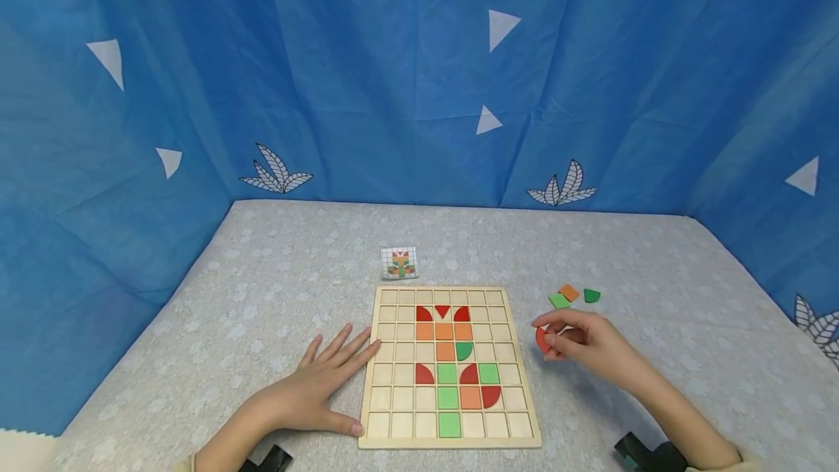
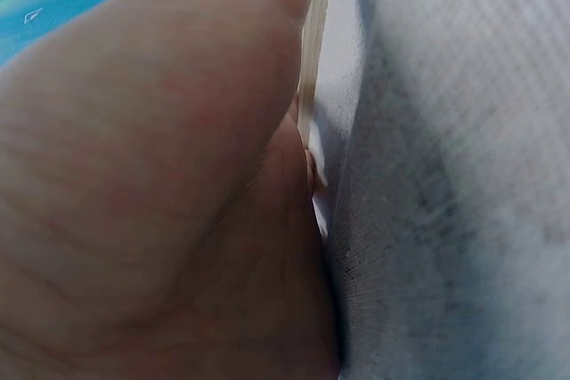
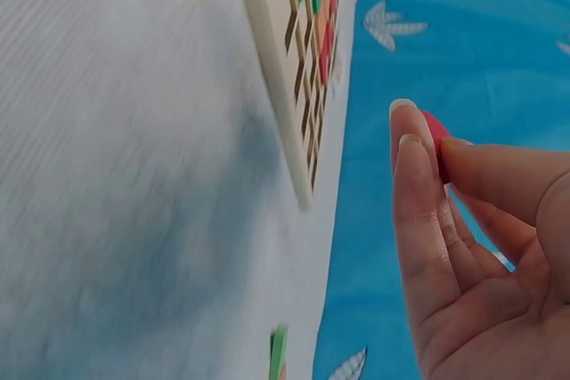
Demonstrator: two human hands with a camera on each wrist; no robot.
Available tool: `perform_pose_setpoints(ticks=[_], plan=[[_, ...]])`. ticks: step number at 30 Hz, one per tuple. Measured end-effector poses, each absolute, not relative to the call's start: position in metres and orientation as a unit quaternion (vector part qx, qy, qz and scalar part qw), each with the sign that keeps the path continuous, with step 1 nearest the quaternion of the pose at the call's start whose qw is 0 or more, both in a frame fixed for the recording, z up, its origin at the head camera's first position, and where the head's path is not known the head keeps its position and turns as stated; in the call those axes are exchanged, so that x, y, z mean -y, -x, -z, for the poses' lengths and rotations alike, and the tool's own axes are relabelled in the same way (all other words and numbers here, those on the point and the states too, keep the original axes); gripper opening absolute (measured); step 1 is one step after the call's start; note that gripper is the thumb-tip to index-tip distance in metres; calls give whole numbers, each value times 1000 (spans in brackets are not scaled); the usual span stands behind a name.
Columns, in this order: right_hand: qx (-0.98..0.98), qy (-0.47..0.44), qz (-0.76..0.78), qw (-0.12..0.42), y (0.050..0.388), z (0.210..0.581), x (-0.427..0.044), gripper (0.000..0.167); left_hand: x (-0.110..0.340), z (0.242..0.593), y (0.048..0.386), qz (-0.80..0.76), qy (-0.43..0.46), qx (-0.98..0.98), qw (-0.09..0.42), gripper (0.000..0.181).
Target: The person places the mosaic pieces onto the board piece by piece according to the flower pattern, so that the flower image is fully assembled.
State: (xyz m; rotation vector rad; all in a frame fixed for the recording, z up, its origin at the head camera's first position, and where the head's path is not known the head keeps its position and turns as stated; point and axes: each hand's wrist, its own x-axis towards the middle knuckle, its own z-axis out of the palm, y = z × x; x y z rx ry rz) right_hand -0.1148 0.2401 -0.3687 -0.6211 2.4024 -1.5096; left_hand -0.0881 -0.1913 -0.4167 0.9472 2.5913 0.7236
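A wooden grid board [image 1: 496, 425] lies on the table in the head view. Red, orange and green tiles fill some of its cells; others are bare. My left hand [image 1: 314, 388] rests with fingers spread at the board's left edge, its fingertips and thumb touching the frame. Right of the board, my right hand [image 1: 583, 344] pinches a red tile [image 1: 542, 341] with a curved edge between thumb and fingers, above the cloth. The right wrist view shows the same red tile [image 3: 436, 135], partly covered by fingertips. The left wrist view is mostly palm and cloth.
Beyond the right hand lie a light green tile [image 1: 559, 301], an orange tile [image 1: 569, 292] and a dark green rounded tile [image 1: 592, 296]. A small pattern card [image 1: 399, 263] lies behind the board. Blue curtain [image 1: 419, 79] encloses the table's back and sides.
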Motion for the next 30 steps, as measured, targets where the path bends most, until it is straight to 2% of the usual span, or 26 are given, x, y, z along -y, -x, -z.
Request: perform_pose_setpoints(ticks=[12,30], plan=[[-813,220,520,143,118,367,-208,17,191,414,88,-250,-322,-901,150,104],[-809,283,488,169,113,371,-143,18,190,413,87,-253,-323,-900,147,104]])
